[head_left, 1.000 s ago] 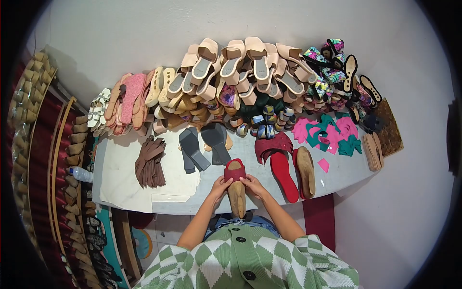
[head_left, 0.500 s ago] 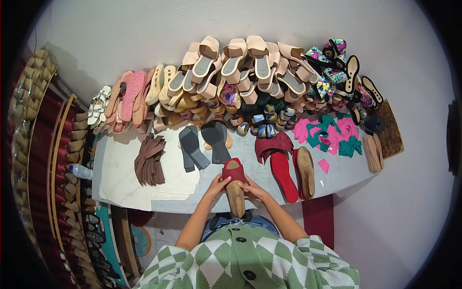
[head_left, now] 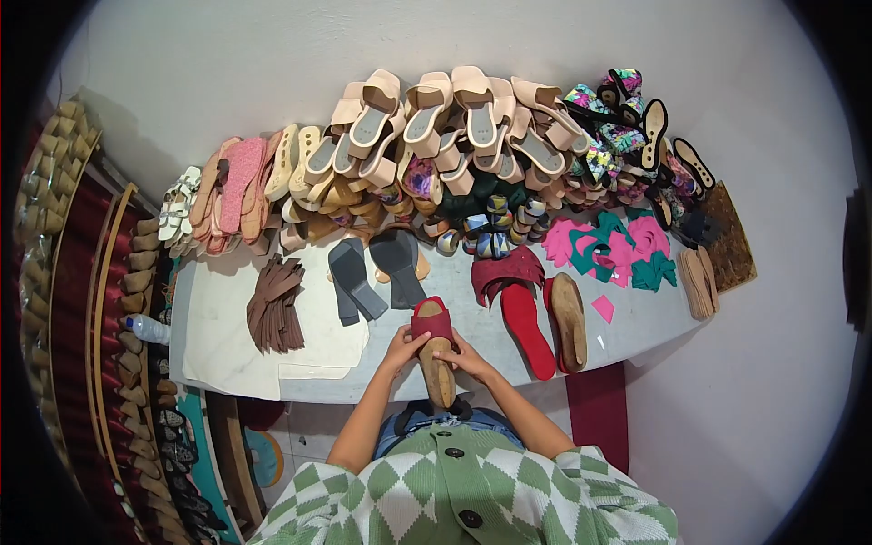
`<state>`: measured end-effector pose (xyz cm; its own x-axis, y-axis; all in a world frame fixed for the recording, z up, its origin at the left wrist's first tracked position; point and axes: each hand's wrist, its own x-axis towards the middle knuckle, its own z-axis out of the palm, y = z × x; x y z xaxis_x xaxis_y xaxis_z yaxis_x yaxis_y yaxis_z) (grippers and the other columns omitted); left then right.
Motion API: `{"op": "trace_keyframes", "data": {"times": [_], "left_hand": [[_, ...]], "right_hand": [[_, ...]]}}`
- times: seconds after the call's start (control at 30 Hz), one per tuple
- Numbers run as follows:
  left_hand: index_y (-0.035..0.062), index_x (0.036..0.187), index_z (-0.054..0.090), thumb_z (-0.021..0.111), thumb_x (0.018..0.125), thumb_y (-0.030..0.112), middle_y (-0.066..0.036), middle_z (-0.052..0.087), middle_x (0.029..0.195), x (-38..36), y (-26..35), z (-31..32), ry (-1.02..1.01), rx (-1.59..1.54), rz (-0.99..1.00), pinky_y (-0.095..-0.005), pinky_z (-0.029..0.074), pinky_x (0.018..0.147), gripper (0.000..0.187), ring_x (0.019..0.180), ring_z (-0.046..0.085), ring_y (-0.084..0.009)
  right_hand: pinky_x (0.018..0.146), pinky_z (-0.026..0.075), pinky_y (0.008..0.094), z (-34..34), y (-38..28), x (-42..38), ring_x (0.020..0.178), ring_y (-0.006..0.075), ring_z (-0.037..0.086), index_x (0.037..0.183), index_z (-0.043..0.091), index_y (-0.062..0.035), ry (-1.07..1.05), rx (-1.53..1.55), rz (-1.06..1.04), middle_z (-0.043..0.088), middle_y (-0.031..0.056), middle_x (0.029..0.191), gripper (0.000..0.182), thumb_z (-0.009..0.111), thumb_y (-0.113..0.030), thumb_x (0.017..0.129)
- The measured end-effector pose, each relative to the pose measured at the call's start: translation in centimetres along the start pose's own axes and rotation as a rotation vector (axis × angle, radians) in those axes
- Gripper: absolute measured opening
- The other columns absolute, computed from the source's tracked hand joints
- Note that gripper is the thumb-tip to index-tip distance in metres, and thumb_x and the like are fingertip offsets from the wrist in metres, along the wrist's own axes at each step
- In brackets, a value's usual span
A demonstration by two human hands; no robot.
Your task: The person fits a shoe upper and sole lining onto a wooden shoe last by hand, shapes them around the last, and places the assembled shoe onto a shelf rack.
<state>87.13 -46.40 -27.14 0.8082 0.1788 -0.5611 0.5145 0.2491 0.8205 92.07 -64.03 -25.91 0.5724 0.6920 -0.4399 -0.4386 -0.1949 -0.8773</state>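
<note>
At the near edge of the desk (head_left: 227,363), both hands hold a wooden shoe form (head_left: 437,371) with a red strap (head_left: 432,320) over its toe. Left hand (head_left: 401,350) and right hand (head_left: 465,357) fingers close on its sides. Fitting the strap seems underway; next, it likely needs pulling snug and even.

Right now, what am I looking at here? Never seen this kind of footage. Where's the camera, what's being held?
The camera sits on a person's head, looking down with a fisheye lens. No machine: both bare hands work. The left hand and right hand grip a wooden shoe form with a dark red strap over its toe. It rests at the near edge of a pale table. On the table lie grey soles, brown cut pieces, a red sole and pink and green cutouts. Finished sandals are stacked along the wall.
</note>
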Motion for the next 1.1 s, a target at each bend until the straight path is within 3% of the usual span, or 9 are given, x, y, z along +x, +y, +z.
{"op": "trace_keyframes", "data": {"times": [0.13,0.23,0.43,0.53,0.77,0.8,0.9,0.93,1.1], "left_hand": [[0.0055,0.125,0.036,0.068,0.077,0.039,-0.012,0.054,0.11,-0.7,0.8,-0.2,-0.053,-0.004,-0.063,-0.0349,0.044,0.085,0.067,0.102,0.053,-0.0206],[0.005,0.127,0.035,0.068,0.077,0.038,-0.011,0.054,0.111,0.0,-0.1,-0.5,-0.037,-0.001,-0.069,-0.034,0.044,0.086,0.068,0.102,0.053,-0.0196],[0.0012,0.125,0.038,0.067,0.08,0.028,-0.012,0.056,0.11,0.6,-1.8,-0.6,-0.019,-0.091,0.026,-0.0291,0.045,0.082,0.06,0.101,0.054,-0.0205],[0.0028,0.123,0.043,0.063,0.083,0.026,-0.011,0.055,0.111,0.5,-1.8,-0.5,0.076,0.071,0.046,-0.0267,0.046,0.079,0.051,0.099,0.055,-0.0173],[0.0093,0.122,0.044,0.054,0.088,0.028,-0.006,0.054,0.114,-0.7,0.4,-0.2,-0.123,-0.17,-0.074,-0.0253,0.045,0.08,0.04,0.098,0.055,-0.0136],[0.0095,0.122,0.044,0.053,0.089,0.027,-0.006,0.053,0.114,-0.7,0.4,-0.1,-0.142,-0.196,-0.064,-0.0256,0.045,0.08,0.039,0.098,0.055,-0.0141],[0.0097,0.123,0.044,0.05,0.091,0.027,-0.007,0.053,0.115,-0.3,0.1,0.6,-0.153,-0.212,-0.045,-0.026,0.045,0.081,0.037,0.099,0.055,-0.0144],[0.0096,0.123,0.044,0.05,0.091,0.027,-0.007,0.053,0.115,-0.1,0.0,0.9,-0.148,-0.208,-0.037,-0.026,0.045,0.082,0.037,0.099,0.054,-0.0144],[0.0098,0.123,0.044,0.049,0.091,0.026,-0.005,0.053,0.116,0.8,-1.1,1.5,-0.158,-0.238,-0.068,-0.0268,0.044,0.085,0.036,0.101,0.053,-0.0134]], "right_hand": [[0.091,0.04,0.0342,0.0,1.4,0.1,0.121,0.0255,0.036,0.142,0.004,-0.0096,-0.038,-0.068,-0.231,0.034,0.0148,0.132,0.106,0.077,-0.028,0.067],[0.098,0.034,0.0369,-0.2,2.3,0.3,0.124,0.0263,0.034,0.142,0.0,-0.0092,-0.117,-0.045,-0.268,0.032,0.0162,0.133,0.111,0.079,-0.022,0.065],[0.093,0.039,0.0354,0.6,2.8,0.0,0.115,0.0246,0.044,0.142,-0.001,-0.0068,0.06,0.036,-0.222,0.041,0.0164,0.126,0.112,0.079,-0.018,0.064],[0.091,0.041,0.0342,0.6,2.3,-0.6,0.111,0.0235,0.047,0.141,-0.001,-0.0053,0.167,0.108,-0.177,0.044,0.0169,0.122,0.111,0.078,-0.017,0.065],[0.09,0.043,0.0332,-2.5,1.5,0.5,0.109,0.0247,0.049,0.141,-0.001,-0.0022,0.271,0.135,-0.306,0.04,0.0193,0.126,0.107,0.076,-0.009,0.066],[0.089,0.042,0.0341,-2.1,-0.6,-0.4,0.109,0.0257,0.048,0.142,0.003,-0.0031,0.313,0.085,-0.347,0.044,0.0183,0.122,0.111,0.079,-0.019,0.062],[0.088,0.04,0.0371,-2.7,-2.4,-0.6,0.104,0.0302,0.049,0.142,0.005,-0.0042,0.556,-0.657,-0.458,0.045,0.0197,0.114,0.119,0.082,-0.028,0.054],[0.088,0.039,0.041,-2.7,-2.5,-0.5,0.102,0.0355,0.047,0.142,0.008,-0.0056,0.611,-0.726,-0.49,0.044,0.0212,0.109,0.124,0.082,-0.031,0.046],[0.088,0.039,0.0444,-2.4,-1.5,-1.0,0.105,0.0375,0.043,0.141,0.01,-0.007,0.653,-0.927,-0.324,0.042,0.0211,0.114,0.122,0.08,-0.03,0.044]]}}
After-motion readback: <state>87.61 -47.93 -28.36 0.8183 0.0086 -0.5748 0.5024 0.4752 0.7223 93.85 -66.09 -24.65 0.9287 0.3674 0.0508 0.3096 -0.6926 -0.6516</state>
